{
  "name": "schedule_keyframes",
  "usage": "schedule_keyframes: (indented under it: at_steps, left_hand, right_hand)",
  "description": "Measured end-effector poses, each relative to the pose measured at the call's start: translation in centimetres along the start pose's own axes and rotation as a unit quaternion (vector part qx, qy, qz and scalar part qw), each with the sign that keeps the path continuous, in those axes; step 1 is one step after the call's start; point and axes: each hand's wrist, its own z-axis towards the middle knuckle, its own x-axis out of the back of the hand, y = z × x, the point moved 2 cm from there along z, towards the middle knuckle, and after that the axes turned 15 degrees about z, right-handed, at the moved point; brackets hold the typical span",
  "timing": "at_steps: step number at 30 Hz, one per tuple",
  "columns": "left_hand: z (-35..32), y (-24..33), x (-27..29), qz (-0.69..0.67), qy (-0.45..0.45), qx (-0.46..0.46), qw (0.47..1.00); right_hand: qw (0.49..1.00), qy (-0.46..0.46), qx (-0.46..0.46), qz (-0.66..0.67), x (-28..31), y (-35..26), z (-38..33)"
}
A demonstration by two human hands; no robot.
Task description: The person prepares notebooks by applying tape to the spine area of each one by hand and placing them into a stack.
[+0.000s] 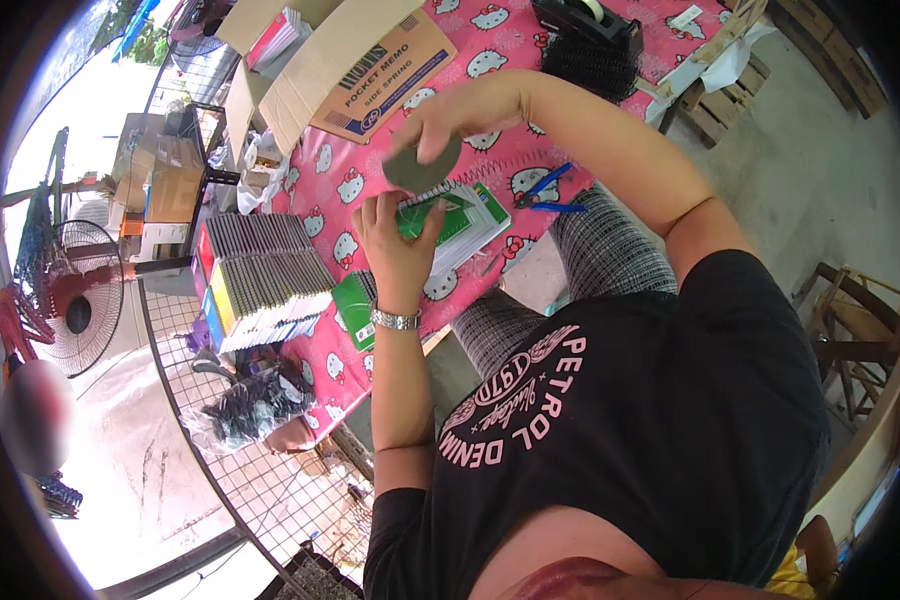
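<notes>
A notebook (pixel 467 225) with a green-and-white cover lies on the pink table. My left hand (pixel 395 235) grips its left end, thumb on the cover and fingers at the spiral edge. A thin wire coil (pixel 515 163) runs along that edge and sticks out past the right end. Above the bound edge, my right hand (pixel 448 118), slightly blurred, holds a dark grey-green round disc (pixel 425 168) close to the coil. Whether the disc touches the coil I cannot tell. Blue-handled pliers (pixel 550 192) rest open at the notebook's right.
Stacked spiral notebooks (pixel 265 275) stand at the left, with another green notebook (pixel 354 312) by my left wrist. Behind are an open cardboard box (pixel 385 80), a pile of black coils (pixel 590 68) and a black tape dispenser (pixel 595 25). A fan (pixel 75 300) stands far left.
</notes>
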Motion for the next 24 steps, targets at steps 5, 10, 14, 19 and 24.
schedule_keyframes:
  at_steps: [5,10,14,19,24]
  left_hand:
    - [0.0,-0.3,-0.1,0.012,0.003,-0.004,1.000]
    - [0.1,-0.1,0.1,-0.002,-0.005,0.001,1.000]
    - [-0.2,-0.6,0.4,-0.029,-0.001,0.014,0.999]
    - [-0.2,-2.9,1.0,-0.065,-0.048,0.034,0.996]
    - [-0.3,-4.1,0.9,-0.081,-0.074,0.057,0.992]
  right_hand:
    - [0.998,0.024,-0.026,-0.061,0.3,0.3,0.4]
    - [0.969,0.034,-0.058,-0.236,1.2,0.6,1.0]
    - [0.976,0.025,-0.055,-0.211,1.2,0.8,1.7]
    - [0.998,0.056,-0.001,-0.012,1.1,1.2,2.0]
    - [0.994,0.081,-0.020,0.074,0.3,0.8,2.5]
